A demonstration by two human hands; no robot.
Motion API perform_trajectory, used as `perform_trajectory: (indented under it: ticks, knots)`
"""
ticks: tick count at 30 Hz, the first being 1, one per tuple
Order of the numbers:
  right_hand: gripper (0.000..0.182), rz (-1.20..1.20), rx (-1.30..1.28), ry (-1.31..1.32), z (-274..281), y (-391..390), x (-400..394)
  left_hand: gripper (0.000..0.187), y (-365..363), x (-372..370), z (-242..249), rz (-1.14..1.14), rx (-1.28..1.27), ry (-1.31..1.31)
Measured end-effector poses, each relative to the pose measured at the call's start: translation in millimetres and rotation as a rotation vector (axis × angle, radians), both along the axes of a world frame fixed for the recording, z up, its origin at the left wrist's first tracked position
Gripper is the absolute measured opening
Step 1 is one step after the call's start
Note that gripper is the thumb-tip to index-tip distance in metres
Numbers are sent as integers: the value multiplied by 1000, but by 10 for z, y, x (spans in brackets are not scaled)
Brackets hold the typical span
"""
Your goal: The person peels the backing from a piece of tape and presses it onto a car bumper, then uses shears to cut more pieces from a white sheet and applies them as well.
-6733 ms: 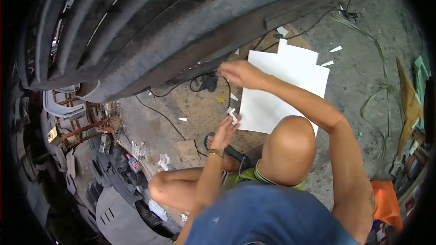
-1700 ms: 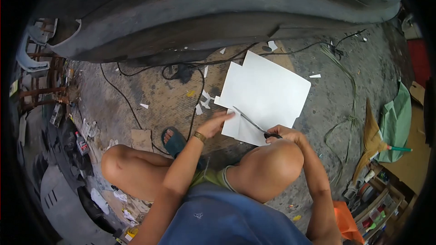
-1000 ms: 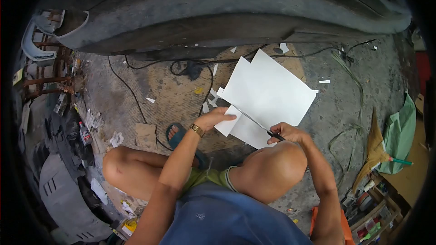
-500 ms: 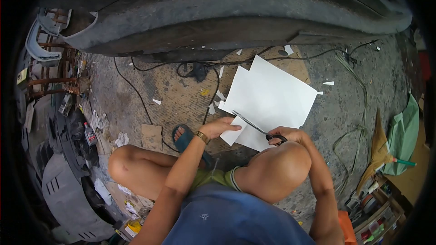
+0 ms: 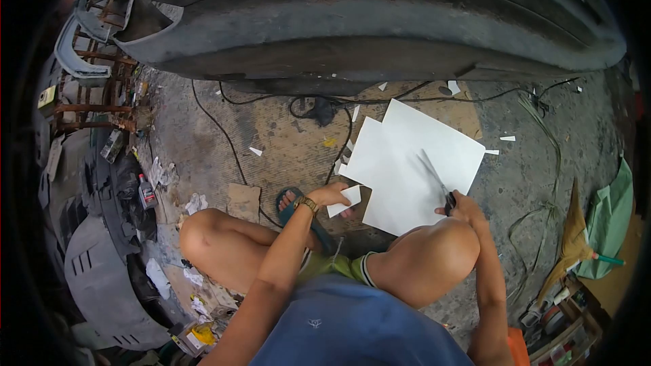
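My left hand (image 5: 332, 196), with a watch at its wrist, holds a small cut piece of white paper (image 5: 345, 202) between thumb and fingers. Large white paper (image 5: 413, 156) lies on the floor in front of me, with a notch at its lower left where the small piece is apart from it. Over the right part of that paper, my right hand (image 5: 461, 207) is closed round the dark handles of the scissors (image 5: 435, 175). The blades point up and left, and look nearly closed.
A large dark bumper (image 5: 339, 41) spans the far side. Black cable (image 5: 217, 125) and white scraps (image 5: 255, 151) lie on the floor. A red and grey bottle (image 5: 146, 192) stands at the left among parts. Green cloth (image 5: 605, 220) is at the right.
The small piece has come off the large paper and moved slightly left and down with my left hand. My right hand and the scissors have moved right, away from the cut edge. The view has shifted.
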State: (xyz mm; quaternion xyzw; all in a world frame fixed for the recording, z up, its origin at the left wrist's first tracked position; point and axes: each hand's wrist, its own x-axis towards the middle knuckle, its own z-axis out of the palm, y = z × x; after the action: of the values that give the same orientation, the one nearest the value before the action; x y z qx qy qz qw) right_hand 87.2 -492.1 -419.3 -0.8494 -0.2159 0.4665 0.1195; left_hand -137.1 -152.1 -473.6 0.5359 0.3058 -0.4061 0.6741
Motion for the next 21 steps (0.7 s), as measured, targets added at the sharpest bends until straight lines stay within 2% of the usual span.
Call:
perform_trajectory:
  ticks: [1, 2, 3, 5, 7, 9, 10, 11, 12, 13, 15, 16, 18, 19, 21]
  knots:
    - [56, -3, 20, 29, 105, 26, -44, 26, 24, 11, 16, 0, 0, 1]
    - [59, -174, 352, 181, -378, -188, -189, 27, 47, 16, 24, -31, -22, -6]
    - [59, -177, 351, 180, -624, -171, -272, 28, 62, 41, 33, -62, -44, -15]
    - [52, 338, 157, -228, -870, -149, -401, 27, 33, 230, 554, -258, -370, -40]
    - [53, 259, 104, -198, -822, -26, -458, 28, 94, 303, 878, -302, -390, -61]
    - [54, 197, -91, -184, -919, 3, -549, 25, 190, 238, 964, 71, -302, -142]
    - [54, 201, -86, -191, -968, -8, -564, 22, 252, 204, 827, 335, -76, -123]
    - [54, 190, -87, -222, -1022, -64, -597, 18, 315, 200, 631, 490, 162, -149]
    - [54, 179, -88, -251, -1067, -113, -624, 15, 440, 109, 201, 665, 309, -174]
    - [54, 181, -84, -254, -1111, -174, -630, 15, 477, 39, -77, 772, 448, -192]
    - [53, 18, -124, -362, -1159, -369, -619, 21, 438, -1, -526, 857, 517, -147]
    - [51, -31, -78, -405, -1281, -587, -616, 21, 393, -2, -663, 851, 509, -147]
    - [51, -111, -100, -416, -1059, -805, -581, 30, 273, 7, -800, 605, 847, -136]
    - [52, -188, -109, -426, -933, -837, -554, 30, 239, 35, -819, 608, 844, -139]
    - [52, -159, -84, -438, -1004, -1092, -516, 38, 179, 109, -805, 450, 987, -52]
